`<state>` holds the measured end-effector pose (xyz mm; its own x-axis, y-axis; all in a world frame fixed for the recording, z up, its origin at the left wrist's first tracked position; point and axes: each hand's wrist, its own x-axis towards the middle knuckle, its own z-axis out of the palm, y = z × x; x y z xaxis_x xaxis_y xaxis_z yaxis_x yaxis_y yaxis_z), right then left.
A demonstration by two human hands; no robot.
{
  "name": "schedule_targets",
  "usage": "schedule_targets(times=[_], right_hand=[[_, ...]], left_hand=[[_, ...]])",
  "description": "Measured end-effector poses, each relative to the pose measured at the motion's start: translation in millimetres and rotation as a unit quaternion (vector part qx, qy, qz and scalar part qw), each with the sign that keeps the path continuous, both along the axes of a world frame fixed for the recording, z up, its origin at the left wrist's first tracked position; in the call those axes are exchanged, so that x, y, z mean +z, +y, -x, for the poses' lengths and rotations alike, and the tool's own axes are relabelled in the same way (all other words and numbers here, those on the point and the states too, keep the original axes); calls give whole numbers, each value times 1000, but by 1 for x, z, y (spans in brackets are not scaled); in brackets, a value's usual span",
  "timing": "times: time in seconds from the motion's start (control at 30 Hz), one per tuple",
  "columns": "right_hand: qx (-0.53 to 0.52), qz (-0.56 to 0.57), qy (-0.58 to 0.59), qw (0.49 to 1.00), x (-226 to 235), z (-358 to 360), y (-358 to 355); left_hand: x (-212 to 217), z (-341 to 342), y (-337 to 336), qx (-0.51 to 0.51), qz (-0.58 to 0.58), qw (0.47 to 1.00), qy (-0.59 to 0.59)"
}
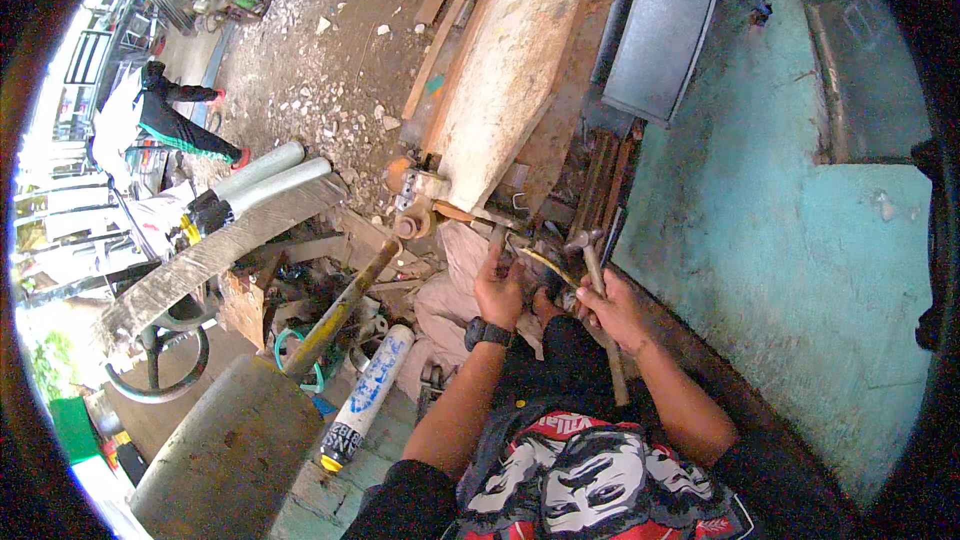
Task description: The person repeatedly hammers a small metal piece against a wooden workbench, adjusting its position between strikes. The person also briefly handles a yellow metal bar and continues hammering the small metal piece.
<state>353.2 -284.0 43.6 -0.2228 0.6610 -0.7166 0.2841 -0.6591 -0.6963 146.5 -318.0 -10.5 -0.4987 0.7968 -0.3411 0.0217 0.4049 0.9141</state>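
Observation:
My right hand (612, 312) is wrapped around the wooden handle of a hammer (592, 258). Its metal head points away from me, and the handle's end runs back past my wrist toward my lap. My left hand (498, 292), with a dark watch on the wrist, is closed at the near end of the wooden bench. A short grey piece shows at its fingertips; its kind is too small to make out. A thin curved yellowish strip (548, 266) lies between my two hands. Just left of it, a metal vise-like fitting (420, 198) sits at the bench end.
A long worn wooden plank bench (510, 50) stretches ahead. A teal wall (760, 250) stands close on my right. Left are a rusty cylinder (230, 450), a white-and-blue tube (368, 395), a broad board (215, 250) and scrap. Farther off, a person (165, 115) is on the gravel.

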Motion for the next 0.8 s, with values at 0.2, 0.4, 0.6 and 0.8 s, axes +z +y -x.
schedule_targets(times=[0.2,0.4,0.6,0.8], right_hand=[[20,14,-10,1000,-5,1,0],[-14,-3,7,1000,-10,6,-2],[-29,28,29,999,-20,6,2],[-14,-27,18,999,-32,12,2]], left_hand=[[-7,-7,-2,-7,10,997,81],[-22,-6,8,-28,3,990,136],[-17,-19,16,-38,32,978,201],[-15,-11,16,-75,40,994,71]])
